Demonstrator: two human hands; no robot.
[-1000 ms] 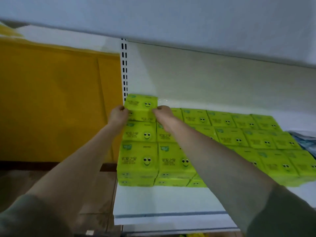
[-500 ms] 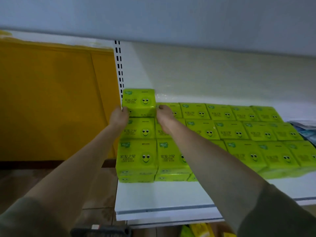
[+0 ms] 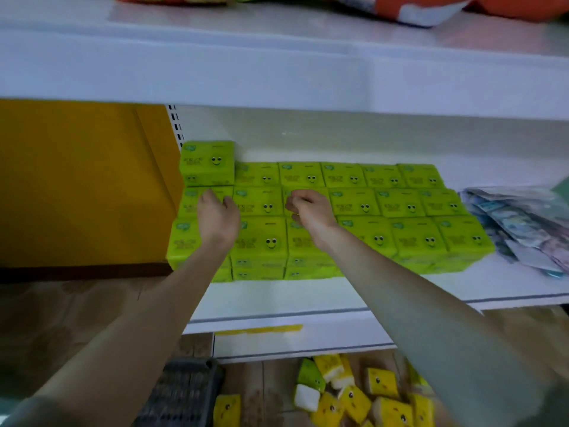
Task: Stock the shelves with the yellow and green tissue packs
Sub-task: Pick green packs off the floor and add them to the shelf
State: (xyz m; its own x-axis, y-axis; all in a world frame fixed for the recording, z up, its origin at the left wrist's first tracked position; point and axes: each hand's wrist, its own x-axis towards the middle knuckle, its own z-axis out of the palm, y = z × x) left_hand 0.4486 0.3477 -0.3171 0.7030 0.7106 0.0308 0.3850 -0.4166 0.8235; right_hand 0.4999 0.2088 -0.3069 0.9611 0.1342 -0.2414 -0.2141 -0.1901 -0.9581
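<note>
Green tissue packs with smiley faces (image 3: 369, 208) lie in several rows on the white shelf (image 3: 308, 298). One more green pack (image 3: 207, 163) sits on top of the stack at the back left corner. My left hand (image 3: 217, 215) hovers just in front of that pack, fingers loosely curled and holding nothing. Over the middle row is my right hand (image 3: 308, 211), also loosely curled and holding nothing. Yellow tissue packs (image 3: 354, 399) lie in a loose pile on the floor under the shelf, with a green one (image 3: 309, 374) among them.
A dark plastic basket (image 3: 181, 392) stands on the floor at lower left. Blue-grey packets (image 3: 517, 223) lie at the shelf's right end. The upper shelf (image 3: 277, 69) hangs low overhead with orange packages (image 3: 400, 7) on it. A yellow panel (image 3: 77, 180) borders the left.
Both hands have let go of the green pack at the back left corner and drawn back toward me. The view has pulled back, showing the floor and the upper shelf.
</note>
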